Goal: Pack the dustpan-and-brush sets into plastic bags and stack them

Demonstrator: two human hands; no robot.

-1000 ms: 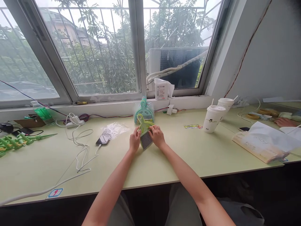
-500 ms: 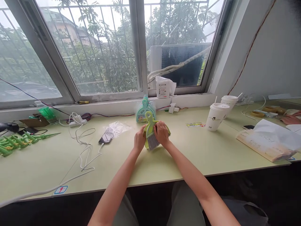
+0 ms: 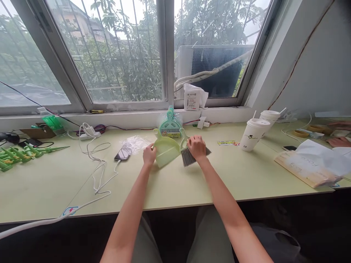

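The left hand [image 3: 149, 155] is gripping the dustpan [image 3: 167, 150] by its left side, over the table [image 3: 225, 179]. The right hand [image 3: 197, 147] is holding the brush [image 3: 188, 157] in curled fingers, just right of the dustpan. A phone [image 3: 123, 153] is lying farther left.

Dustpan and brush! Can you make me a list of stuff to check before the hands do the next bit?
1. Left hand has the dustpan: ok, it grips the side edge.
2. Right hand has the brush: ok, bristles show below the fingers.
3. Brush and dustpan not touching: cannot tell, they are very close.
4. Crumpled clear plastic well away from the left hand: not ok, it lies close by.
5. Front white cup away from the brush: ok, it stands farther right, lid on.
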